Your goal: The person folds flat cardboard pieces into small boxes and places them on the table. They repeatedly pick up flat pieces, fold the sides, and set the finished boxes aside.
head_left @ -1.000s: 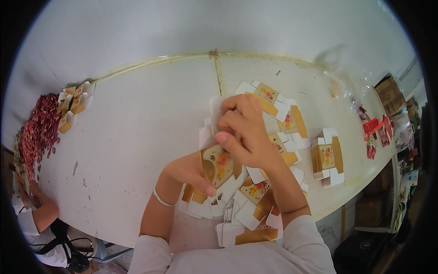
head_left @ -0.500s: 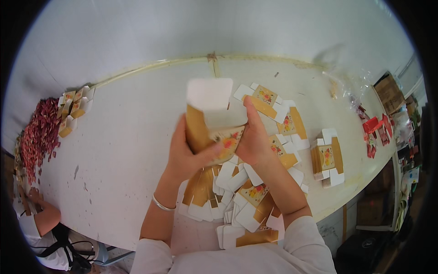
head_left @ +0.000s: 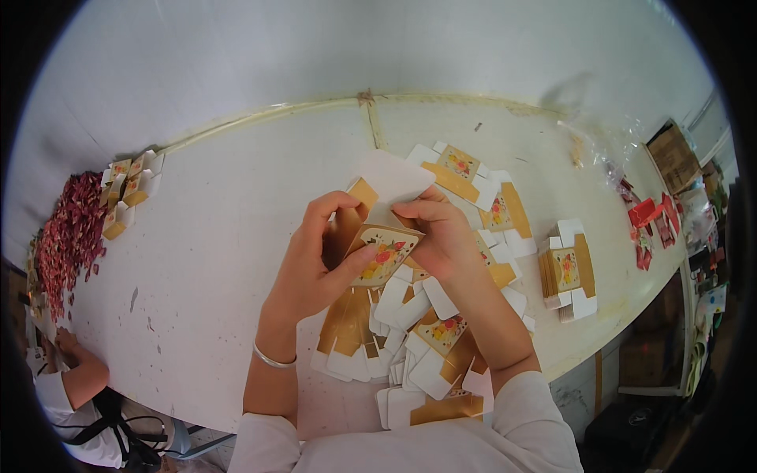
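White and scuffed, the counter (head_left: 221, 236) is seen curving across the view, backed by a pale wall at twelve o'clock. Half a second ago the small carton (head_left: 378, 236) was raised high with its white flap upright; now it has been lowered and tilted, its flowered gold face turned toward the camera, just above the loose heap of flat carton blanks (head_left: 410, 331) near six o'clock. The left hand (head_left: 311, 264) is clenched around the carton's left side, thumb pressed on the printed face. The right hand (head_left: 438, 232) is closed on the carton's upper right edge beneath the open white flap (head_left: 394, 177), where earlier it supported the box from the side. A neat stack of blanks (head_left: 568, 272) lies at three o'clock, more blanks (head_left: 473, 177) at one o'clock, and a few folded cartons (head_left: 126, 193) at ten o'clock beside a red pile (head_left: 67, 244). Another person's arm (head_left: 75, 370) is seen at eight o'clock. Cluttered shelving (head_left: 678, 205) stands at three o'clock.
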A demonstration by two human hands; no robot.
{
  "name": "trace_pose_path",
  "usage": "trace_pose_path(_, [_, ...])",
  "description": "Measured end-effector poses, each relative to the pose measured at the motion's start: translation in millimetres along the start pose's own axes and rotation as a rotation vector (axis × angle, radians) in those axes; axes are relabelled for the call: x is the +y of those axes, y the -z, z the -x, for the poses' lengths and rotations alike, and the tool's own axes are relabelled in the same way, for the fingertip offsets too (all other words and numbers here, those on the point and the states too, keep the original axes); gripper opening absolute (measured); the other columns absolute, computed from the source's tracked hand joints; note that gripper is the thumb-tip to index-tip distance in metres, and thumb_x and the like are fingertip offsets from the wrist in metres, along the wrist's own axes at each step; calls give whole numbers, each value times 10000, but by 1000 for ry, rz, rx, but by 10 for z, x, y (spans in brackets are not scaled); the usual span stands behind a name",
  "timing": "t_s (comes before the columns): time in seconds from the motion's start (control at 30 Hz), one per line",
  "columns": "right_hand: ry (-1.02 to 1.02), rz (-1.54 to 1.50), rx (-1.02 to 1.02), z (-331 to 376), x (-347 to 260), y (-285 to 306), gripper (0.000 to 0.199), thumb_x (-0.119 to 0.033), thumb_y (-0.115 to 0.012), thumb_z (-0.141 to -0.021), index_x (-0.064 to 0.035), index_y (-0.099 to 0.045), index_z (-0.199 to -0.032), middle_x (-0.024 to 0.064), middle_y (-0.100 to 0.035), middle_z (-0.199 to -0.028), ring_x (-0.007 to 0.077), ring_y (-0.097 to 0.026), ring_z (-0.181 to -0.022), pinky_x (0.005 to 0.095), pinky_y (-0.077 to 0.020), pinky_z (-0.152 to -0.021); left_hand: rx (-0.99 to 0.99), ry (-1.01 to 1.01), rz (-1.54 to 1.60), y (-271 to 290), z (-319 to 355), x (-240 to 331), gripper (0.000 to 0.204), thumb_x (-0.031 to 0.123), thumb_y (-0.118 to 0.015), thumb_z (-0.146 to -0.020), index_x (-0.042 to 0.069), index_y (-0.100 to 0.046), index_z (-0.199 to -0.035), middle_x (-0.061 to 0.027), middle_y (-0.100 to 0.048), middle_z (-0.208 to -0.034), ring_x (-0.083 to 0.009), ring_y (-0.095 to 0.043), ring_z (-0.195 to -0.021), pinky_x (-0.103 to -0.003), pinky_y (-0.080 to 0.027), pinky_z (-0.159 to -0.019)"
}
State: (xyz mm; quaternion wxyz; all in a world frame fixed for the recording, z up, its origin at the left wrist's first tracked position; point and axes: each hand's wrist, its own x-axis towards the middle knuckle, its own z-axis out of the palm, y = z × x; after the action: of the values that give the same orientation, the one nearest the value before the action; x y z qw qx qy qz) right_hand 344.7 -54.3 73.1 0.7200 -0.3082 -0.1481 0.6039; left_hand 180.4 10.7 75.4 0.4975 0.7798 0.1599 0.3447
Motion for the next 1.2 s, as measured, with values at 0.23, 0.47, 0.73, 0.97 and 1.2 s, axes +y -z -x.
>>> trace_pose_path(0.23, [-24, 47, -23, 3, -44, 60, 235, 5, -517, -766, -28, -581, -990, 73, -582, -951, 169, -545, -894, 324, -443, -797, -80, -104, -142, 19, -32, 34, 288, 52, -591, -785, 54, -443, -1032, -81, -478, -949, -114, -476, -719, -233, -389, -615])
trace_pose_path(0.47, [168, 100, -231, 39, -20, -66, 274, -2, -503, -767, -8, -597, -1024, 90, -565, -1049, 173, -502, -1000, 309, -406, -853, 75, -139, 133, -18, -11, -79, 239, 58, -565, -822, 61, -421, -1012, -87, -462, -1056, -102, -484, -759, -216, -399, -628])
trace_pose_path(0.73, [394, 334, -642, -55, 27, 18, 230, -105, -457, -855, -11, -630, -972, 136, -537, -1098, 220, -498, -1028, 336, -394, -886, 109, -160, 184, -33, -23, 48, 340, 35, -559, -823, 51, -410, -1128, -84, -442, -1123, -136, -501, -882, -248, -442, -685])
trace_pose_path(0.97, [541, 746, -431, 97, 11, -131, 190, -106, -574, -836, -13, -624, -994, 98, -563, -1050, 152, -544, -910, 258, -442, -753, 56, -57, 36, 33, 6, 99, 380, 55, -595, -802, 53, -432, -1145, -56, -491, -1075, -113, -517, -808, -228, -443, -662])
trace_pose_path(1.2, [597, 802, -432, 69, -63, -95, 201, -40, -571, -824, -22, -623, -1017, 87, -584, -1001, 132, -563, -860, 231, -459, -706, 29, 7, 238, 15, 29, 164, 439, 75, -600, -795, 56, -416, -1193, -50, -527, -1062, -93, -552, -822, -210, -454, -647])
